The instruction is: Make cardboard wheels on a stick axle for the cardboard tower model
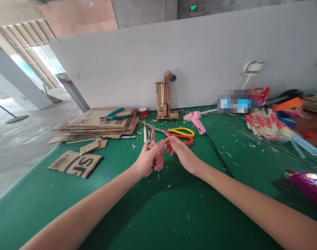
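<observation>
My left hand (148, 160) is closed around a small shiny brown piece (151, 134), which sticks up above the thumb; its exact kind does not show. My right hand (183, 152) is beside it, fingers bent and drawn together near the left thumb tip. Anything between those right fingertips is hidden or too small to make out. Just beyond the hands lie scissors (181, 132) with one yellow and one red-orange handle. A pink glue gun (197, 122) rests on its side farther right. Behind stands a cardboard model (163, 100) with a rounded top part.
Stacked cardboard sheets (85, 119) carry teal-handled pliers (116, 114) at the left. Nearer lies a printed cardboard piece (76, 164). A red-and-white spool (143, 111) stands by the wall. Packaged sticks (265, 125) and a purple device (308, 185) are at right. Scraps litter the green tabletop (158, 208).
</observation>
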`<action>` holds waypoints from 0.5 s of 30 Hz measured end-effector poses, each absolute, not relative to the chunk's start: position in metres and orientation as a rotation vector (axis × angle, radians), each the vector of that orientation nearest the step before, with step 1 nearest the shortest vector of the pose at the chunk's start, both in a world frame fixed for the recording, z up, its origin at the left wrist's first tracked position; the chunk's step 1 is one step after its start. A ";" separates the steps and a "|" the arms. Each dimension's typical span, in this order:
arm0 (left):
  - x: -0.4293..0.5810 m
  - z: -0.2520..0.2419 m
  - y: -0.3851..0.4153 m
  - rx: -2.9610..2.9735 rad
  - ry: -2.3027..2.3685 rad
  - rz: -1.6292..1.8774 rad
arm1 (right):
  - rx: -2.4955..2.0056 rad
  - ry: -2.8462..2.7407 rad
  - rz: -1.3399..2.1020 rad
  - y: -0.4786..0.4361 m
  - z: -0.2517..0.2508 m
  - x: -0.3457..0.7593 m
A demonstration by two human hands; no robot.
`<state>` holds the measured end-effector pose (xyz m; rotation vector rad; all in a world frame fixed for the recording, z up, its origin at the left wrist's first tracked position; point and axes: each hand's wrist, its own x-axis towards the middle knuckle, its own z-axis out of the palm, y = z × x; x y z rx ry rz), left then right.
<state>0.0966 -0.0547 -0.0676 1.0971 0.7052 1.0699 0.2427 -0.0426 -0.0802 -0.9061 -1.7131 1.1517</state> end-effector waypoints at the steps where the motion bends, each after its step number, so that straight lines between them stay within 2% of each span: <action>1: 0.097 -0.068 -0.056 1.095 0.702 1.056 | -0.898 -1.722 1.149 -0.044 -0.080 0.242; 7: 0.105 -0.073 -0.059 1.171 0.859 0.913 | -0.866 -1.731 1.147 -0.047 -0.086 0.237; 15: 0.106 -0.070 -0.057 1.138 0.928 0.937 | -0.855 -1.621 1.255 -0.040 -0.093 0.236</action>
